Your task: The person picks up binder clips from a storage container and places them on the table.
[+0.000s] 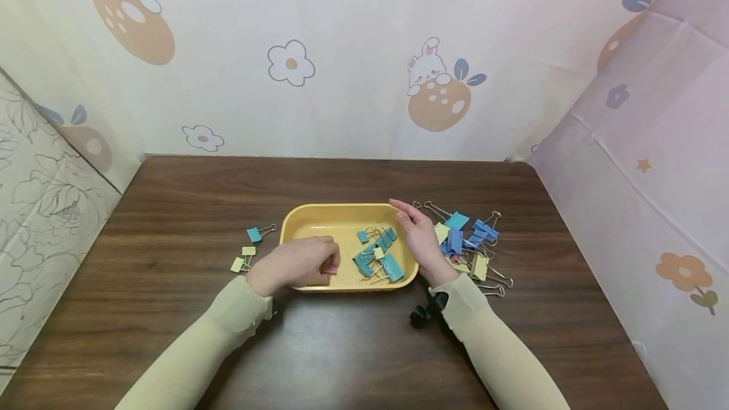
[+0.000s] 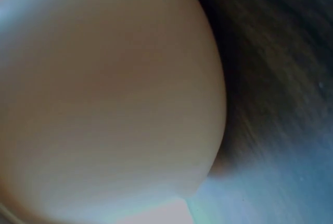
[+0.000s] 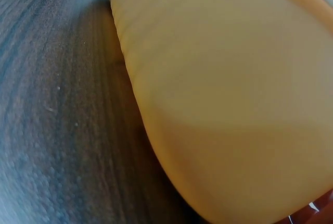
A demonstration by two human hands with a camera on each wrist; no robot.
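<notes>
My left hand (image 1: pixel 304 260) reaches over the front left of a yellow tray (image 1: pixel 302 215), its fingers curled down inside. They pinch what looks like a small pink clip (image 1: pixel 330 270), mostly hidden. My right hand (image 1: pixel 420 239) rests at the tray's right end, fingers extended along the back right corner. Several teal binder clips (image 1: pixel 393 267) and a small yellow one (image 1: pixel 378 253) lie in the tray's right half. In the right wrist view, the tray's outer wall (image 3: pixel 223 94) fills most of the picture. A blurred pale surface covers most of the left wrist view.
Right of the tray is a loose pile of blue, teal and yellow binder clips (image 1: pixel 454 241), partly behind my right hand. To the left lie a teal clip (image 1: pixel 254 235) and small yellow clips (image 1: pixel 239 264). The brown table (image 1: pixel 193 207) meets a patterned curtain (image 1: pixel 353 112) behind.
</notes>
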